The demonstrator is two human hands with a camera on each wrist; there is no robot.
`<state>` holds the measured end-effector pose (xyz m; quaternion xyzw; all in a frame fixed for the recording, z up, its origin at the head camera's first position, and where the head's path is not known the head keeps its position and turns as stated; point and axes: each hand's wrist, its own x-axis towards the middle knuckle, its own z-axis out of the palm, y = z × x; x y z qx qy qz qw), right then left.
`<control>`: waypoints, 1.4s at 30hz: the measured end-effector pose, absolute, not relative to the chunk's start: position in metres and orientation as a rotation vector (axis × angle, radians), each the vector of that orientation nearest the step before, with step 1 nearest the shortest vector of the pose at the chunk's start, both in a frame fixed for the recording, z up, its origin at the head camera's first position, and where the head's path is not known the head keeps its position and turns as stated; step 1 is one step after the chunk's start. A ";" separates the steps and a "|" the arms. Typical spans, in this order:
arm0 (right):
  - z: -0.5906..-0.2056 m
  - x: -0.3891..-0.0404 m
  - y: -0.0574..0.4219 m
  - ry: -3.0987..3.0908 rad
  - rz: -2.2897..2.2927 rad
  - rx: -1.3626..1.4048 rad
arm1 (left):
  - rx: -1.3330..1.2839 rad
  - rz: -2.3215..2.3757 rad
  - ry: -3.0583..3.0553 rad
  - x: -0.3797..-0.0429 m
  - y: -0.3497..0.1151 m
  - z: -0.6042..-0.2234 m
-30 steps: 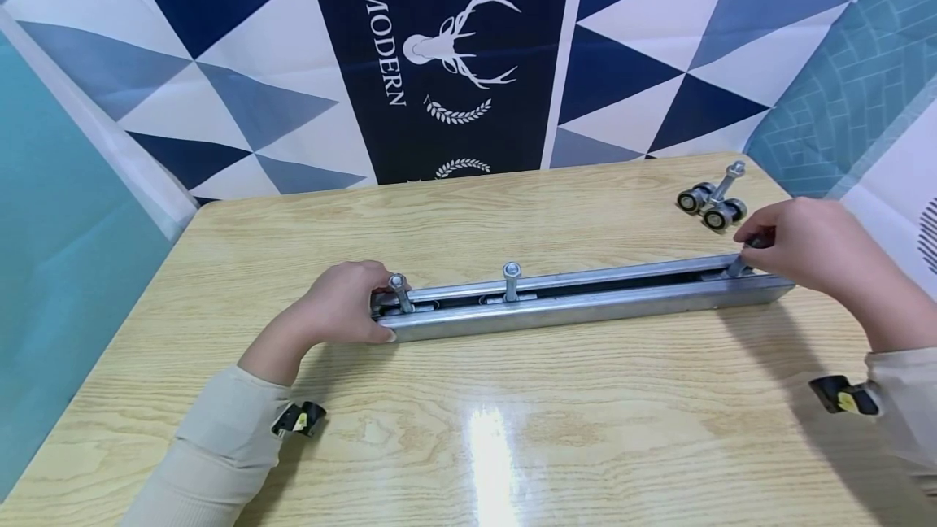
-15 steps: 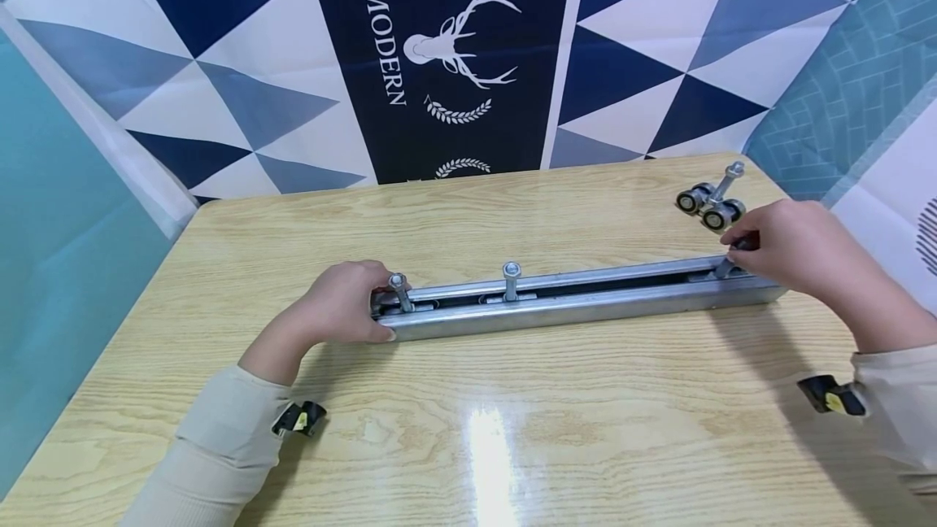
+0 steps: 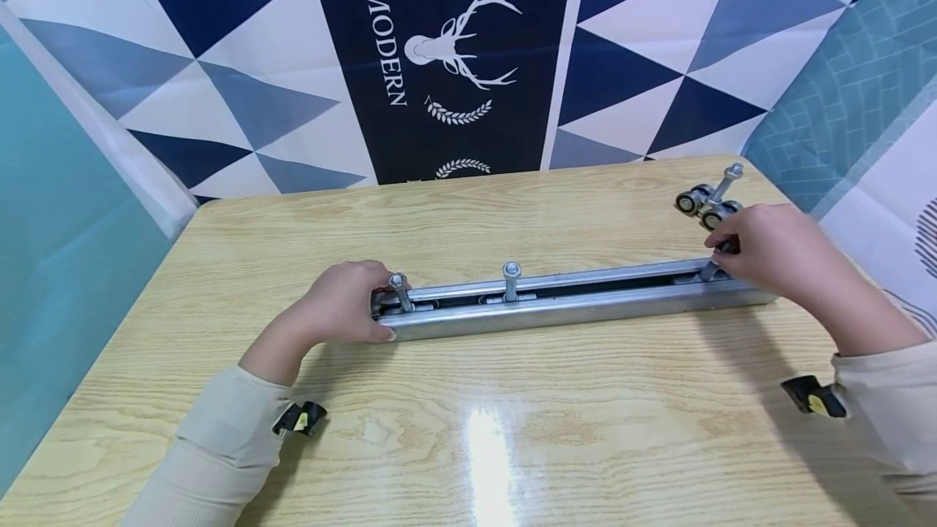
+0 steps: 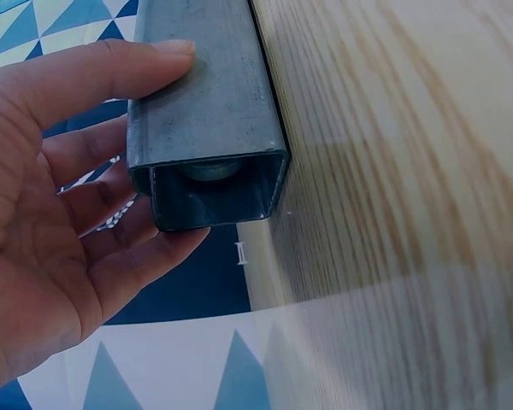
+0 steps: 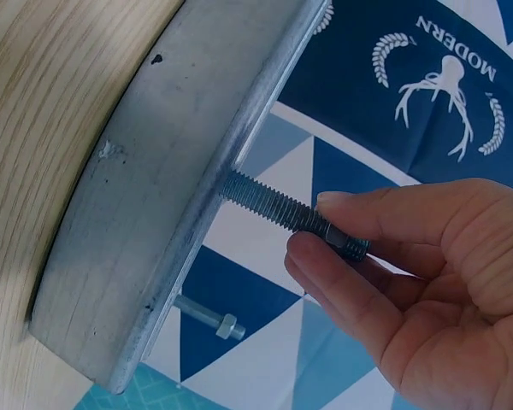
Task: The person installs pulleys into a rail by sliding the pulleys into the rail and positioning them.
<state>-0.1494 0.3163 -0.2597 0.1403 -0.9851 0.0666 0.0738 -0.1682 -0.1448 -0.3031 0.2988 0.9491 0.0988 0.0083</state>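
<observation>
A slotted steel rail [image 3: 578, 311] lies across the wooden table, slot upward. My left hand [image 3: 338, 302] grips its left end, thumb on the near wall and fingers round the far side. In the left wrist view a rounded metal part shows inside the hollow end [image 4: 218, 192]. Two upright bolts with nuts, a left bolt [image 3: 400, 291] and a middle bolt [image 3: 511, 281], stand up from the slot. Near the rail's right end my right hand [image 3: 776, 254] pinches the top of a third threaded bolt [image 5: 269, 203] between thumb and fingers; whatever carries it inside the rail is hidden.
Behind the rail at the far right stands a loose roller trolley [image 3: 708, 203] with several black-rimmed wheels and an upright bolt, close to my right hand. The wooden table [image 3: 410, 429] ends at a patterned cloth backdrop [image 3: 454, 63].
My right hand has moved left along the slot, and the pinched bolt has travelled with it. The rail, left hand and other two bolts stay in place.
</observation>
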 end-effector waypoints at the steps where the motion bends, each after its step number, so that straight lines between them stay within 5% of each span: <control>1: -0.260 -0.150 0.316 -2.953 0.191 0.430 | 0.933 0.310 2.966 -0.168 -0.145 -0.303; 42: -0.259 -0.149 0.283 -2.888 0.215 0.596 | 0.922 0.329 2.950 -0.169 -0.146 -0.304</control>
